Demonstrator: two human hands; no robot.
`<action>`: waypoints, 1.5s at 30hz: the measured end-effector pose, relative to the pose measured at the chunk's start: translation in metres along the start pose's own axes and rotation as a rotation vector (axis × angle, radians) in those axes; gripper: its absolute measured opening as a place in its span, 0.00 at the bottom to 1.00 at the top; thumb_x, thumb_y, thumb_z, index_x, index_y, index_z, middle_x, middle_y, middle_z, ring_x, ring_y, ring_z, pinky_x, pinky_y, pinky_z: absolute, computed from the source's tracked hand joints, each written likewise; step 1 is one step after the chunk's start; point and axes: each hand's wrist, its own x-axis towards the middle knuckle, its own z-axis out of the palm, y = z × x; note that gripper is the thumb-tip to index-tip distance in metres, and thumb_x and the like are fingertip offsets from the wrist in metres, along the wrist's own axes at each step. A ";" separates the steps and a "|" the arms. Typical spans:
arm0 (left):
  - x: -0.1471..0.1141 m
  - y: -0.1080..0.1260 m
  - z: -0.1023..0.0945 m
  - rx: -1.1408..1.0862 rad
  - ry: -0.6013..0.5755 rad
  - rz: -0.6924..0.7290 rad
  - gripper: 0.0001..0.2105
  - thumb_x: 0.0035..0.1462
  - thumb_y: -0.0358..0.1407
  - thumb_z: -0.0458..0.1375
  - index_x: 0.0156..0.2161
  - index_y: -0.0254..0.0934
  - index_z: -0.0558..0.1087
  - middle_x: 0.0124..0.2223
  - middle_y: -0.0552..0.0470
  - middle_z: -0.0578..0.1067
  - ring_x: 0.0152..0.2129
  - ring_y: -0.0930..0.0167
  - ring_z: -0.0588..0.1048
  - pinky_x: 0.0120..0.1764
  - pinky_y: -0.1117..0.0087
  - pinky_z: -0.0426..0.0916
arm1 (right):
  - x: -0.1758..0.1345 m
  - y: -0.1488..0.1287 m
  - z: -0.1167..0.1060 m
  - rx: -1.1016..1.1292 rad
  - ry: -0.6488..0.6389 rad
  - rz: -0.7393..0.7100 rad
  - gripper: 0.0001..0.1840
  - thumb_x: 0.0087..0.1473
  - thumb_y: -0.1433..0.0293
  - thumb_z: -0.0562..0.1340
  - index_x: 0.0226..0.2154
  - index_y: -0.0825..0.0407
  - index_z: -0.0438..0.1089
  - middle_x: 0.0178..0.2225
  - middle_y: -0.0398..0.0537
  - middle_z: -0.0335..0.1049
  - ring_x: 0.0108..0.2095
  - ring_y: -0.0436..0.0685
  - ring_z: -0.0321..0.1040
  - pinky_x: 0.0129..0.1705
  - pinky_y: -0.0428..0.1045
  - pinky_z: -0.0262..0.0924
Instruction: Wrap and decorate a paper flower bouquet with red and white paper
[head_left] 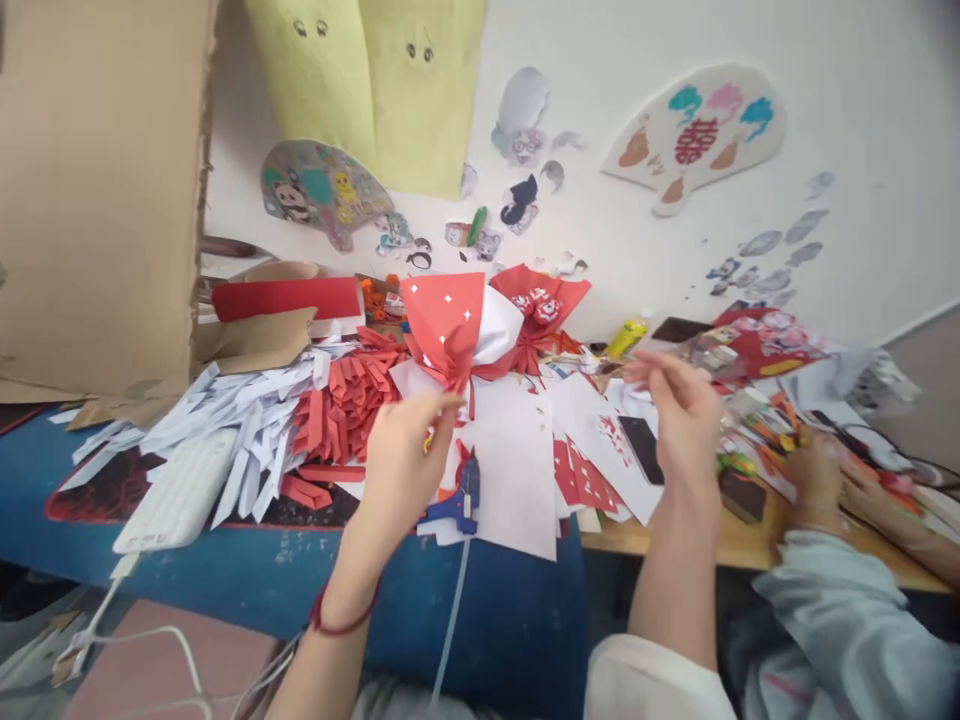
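Note:
My left hand [411,445] is closed, thumb and finger pinched together, just in front of the gathered neck of a red and white paper wrap [444,318]. What lies in that pinch is too small to make out. My right hand [684,415] is raised to the right, over the papers; its fingers curl together, slightly blurred, and anything between them does not show. A blue glue gun [469,490] lies on a white paper sheet [517,475], beside my left hand. Behind the wrap stands a second red pleated paper piece [544,300].
Folded white strips [259,430] and red strips [349,400] pile up at left, near a white power bank [180,490] with a cable. A phone [640,448] lies at right. Another person's hands [814,470] work at far right. Cardboard [97,200] stands at left.

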 end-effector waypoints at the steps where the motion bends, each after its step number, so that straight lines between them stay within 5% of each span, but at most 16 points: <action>1: -0.024 0.000 0.007 0.078 -0.092 0.032 0.10 0.66 0.30 0.52 0.45 0.39 0.75 0.43 0.51 0.81 0.40 0.66 0.77 0.43 0.65 0.64 | -0.027 0.005 -0.019 -0.034 0.016 0.047 0.19 0.60 0.58 0.62 0.48 0.50 0.75 0.41 0.52 0.77 0.38 0.58 0.73 0.44 0.54 0.67; 5: -0.096 -0.026 0.026 0.395 -0.284 0.114 0.14 0.66 0.26 0.49 0.50 0.37 0.73 0.48 0.46 0.78 0.43 0.61 0.75 0.43 0.60 0.62 | -0.132 0.041 -0.061 -0.233 -0.029 0.304 0.20 0.56 0.55 0.64 0.44 0.52 0.77 0.41 0.54 0.78 0.41 0.61 0.74 0.47 0.56 0.67; 10: -0.128 -0.062 0.031 0.558 -0.358 0.242 0.15 0.67 0.34 0.52 0.57 0.36 0.71 0.51 0.42 0.76 0.45 0.58 0.74 0.45 0.59 0.62 | -0.202 0.076 -0.069 -0.346 0.030 0.516 0.21 0.52 0.52 0.66 0.36 0.54 0.79 0.33 0.53 0.79 0.32 0.61 0.75 0.39 0.53 0.68; 16: -0.136 -0.067 0.042 0.656 -0.354 0.268 0.22 0.66 0.43 0.54 0.60 0.33 0.69 0.50 0.39 0.77 0.46 0.54 0.73 0.46 0.55 0.61 | -0.199 0.084 -0.057 -0.546 0.039 0.403 0.22 0.53 0.51 0.66 0.24 0.53 0.75 0.19 0.43 0.68 0.20 0.52 0.62 0.27 0.48 0.59; 20: -0.133 -0.068 0.049 0.682 -0.377 0.263 0.24 0.67 0.44 0.54 0.62 0.33 0.67 0.50 0.40 0.78 0.46 0.54 0.73 0.49 0.54 0.60 | -0.190 0.091 -0.041 -0.581 -0.078 0.138 0.16 0.63 0.60 0.59 0.38 0.53 0.77 0.35 0.51 0.75 0.35 0.57 0.70 0.41 0.52 0.65; 24: -0.130 -0.073 0.055 0.650 -0.385 0.271 0.23 0.67 0.43 0.53 0.61 0.32 0.68 0.50 0.40 0.78 0.46 0.56 0.74 0.50 0.55 0.60 | -0.189 0.096 -0.030 -0.753 -0.228 -0.009 0.19 0.65 0.70 0.53 0.52 0.48 0.74 0.46 0.54 0.72 0.45 0.60 0.67 0.48 0.56 0.64; 33: -0.124 -0.075 0.062 0.617 -0.378 0.299 0.21 0.68 0.41 0.52 0.59 0.30 0.69 0.46 0.40 0.79 0.41 0.58 0.76 0.47 0.57 0.62 | -0.189 0.098 -0.023 -0.996 -0.343 -0.067 0.23 0.62 0.77 0.52 0.52 0.46 0.75 0.50 0.55 0.71 0.47 0.64 0.66 0.47 0.59 0.61; 37: -0.123 -0.075 0.062 0.610 -0.401 0.298 0.20 0.68 0.41 0.52 0.59 0.30 0.68 0.47 0.40 0.78 0.41 0.59 0.75 0.47 0.58 0.61 | -0.186 0.094 -0.022 -0.834 -0.281 0.030 0.22 0.62 0.75 0.52 0.50 0.44 0.76 0.49 0.53 0.72 0.47 0.64 0.67 0.49 0.61 0.61; 43: -0.111 -0.061 0.054 0.607 -0.371 0.227 0.22 0.67 0.44 0.53 0.59 0.31 0.67 0.45 0.41 0.78 0.41 0.57 0.74 0.45 0.57 0.61 | -0.183 0.055 -0.002 0.002 0.024 0.559 0.12 0.57 0.62 0.65 0.43 0.46 0.78 0.45 0.52 0.76 0.45 0.63 0.72 0.44 0.57 0.66; 45: -0.103 -0.053 0.053 0.559 -0.320 0.227 0.20 0.67 0.42 0.53 0.58 0.32 0.68 0.45 0.41 0.78 0.40 0.58 0.74 0.44 0.58 0.62 | -0.179 0.048 0.003 0.091 0.077 0.625 0.13 0.54 0.60 0.67 0.40 0.48 0.78 0.43 0.52 0.77 0.42 0.62 0.73 0.42 0.55 0.67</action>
